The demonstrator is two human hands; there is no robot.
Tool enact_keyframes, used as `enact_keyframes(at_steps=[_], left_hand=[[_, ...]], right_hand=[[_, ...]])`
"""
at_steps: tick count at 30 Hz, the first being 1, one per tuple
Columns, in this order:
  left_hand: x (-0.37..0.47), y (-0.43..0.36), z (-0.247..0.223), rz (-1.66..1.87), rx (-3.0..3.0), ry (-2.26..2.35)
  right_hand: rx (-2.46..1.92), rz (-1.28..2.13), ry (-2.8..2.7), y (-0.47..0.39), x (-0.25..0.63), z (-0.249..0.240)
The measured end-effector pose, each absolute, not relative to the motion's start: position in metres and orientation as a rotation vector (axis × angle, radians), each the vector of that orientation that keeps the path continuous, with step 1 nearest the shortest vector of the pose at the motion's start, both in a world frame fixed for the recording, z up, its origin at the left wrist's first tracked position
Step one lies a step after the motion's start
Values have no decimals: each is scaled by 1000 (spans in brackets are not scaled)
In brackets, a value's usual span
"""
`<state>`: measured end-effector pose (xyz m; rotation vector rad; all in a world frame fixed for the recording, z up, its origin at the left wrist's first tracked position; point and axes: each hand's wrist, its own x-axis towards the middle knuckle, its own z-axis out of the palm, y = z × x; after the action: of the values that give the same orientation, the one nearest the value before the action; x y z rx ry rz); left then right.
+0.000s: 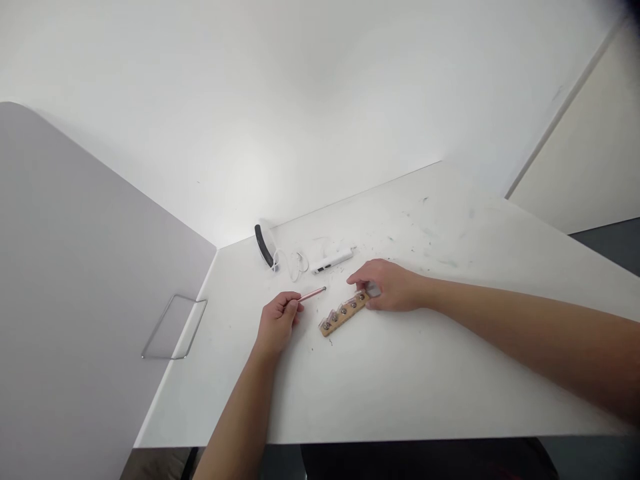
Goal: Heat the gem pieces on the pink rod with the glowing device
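My left hand [280, 321] is closed around a slim pink pen-like tool [313, 294] with a small dark ball at its tip. The tip points right, just above the left part of a wooden strip [345, 317]. That strip lies slantwise on the table and bears a row of shiny metal balls [343, 311] with small clear and pinkish pieces standing beside them. My right hand [387, 287] curls around the strip's right end, its thumb on the near side and its fingers on the far side. The palm and some fingers are hidden.
Behind the strip lies a white pen-shaped device [333, 261] with dark buttons. A white cable [296, 265] coils left of it, beside a curved black-and-white object [263, 247]. A metal wire frame [175, 327] stands at the table's left edge. Dark smudges mark the white table [425, 373].
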<state>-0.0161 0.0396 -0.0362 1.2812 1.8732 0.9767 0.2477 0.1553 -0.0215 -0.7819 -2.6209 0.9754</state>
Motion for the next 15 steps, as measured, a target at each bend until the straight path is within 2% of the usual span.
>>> enact_keyframes(at_steps=[15], left_hand=[[-15,40,-34,973,1306,1891]], right_hand=[[-766,983,-2601,155,247,-23]])
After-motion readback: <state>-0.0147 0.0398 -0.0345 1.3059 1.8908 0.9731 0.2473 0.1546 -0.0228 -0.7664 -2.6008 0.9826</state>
